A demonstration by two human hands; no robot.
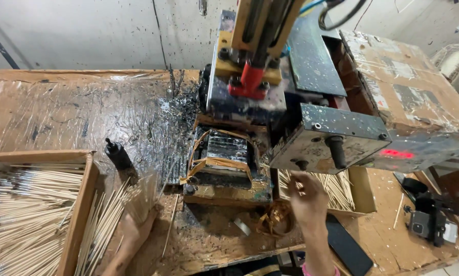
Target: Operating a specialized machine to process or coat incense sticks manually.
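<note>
Your left hand (132, 232) grips a fanned bundle of sticks (109, 214) beside the tray (78, 204), within reach of the machine (250, 82). Your right hand (306, 197) pinches closed, apparently on one stick (view poor), over the box (365, 191).

pale matt wooden sticks (30, 204), glossy crinkled plastic film (76, 112) (ink-spattered), scuffed grimy metal press (336, 133)
</note>
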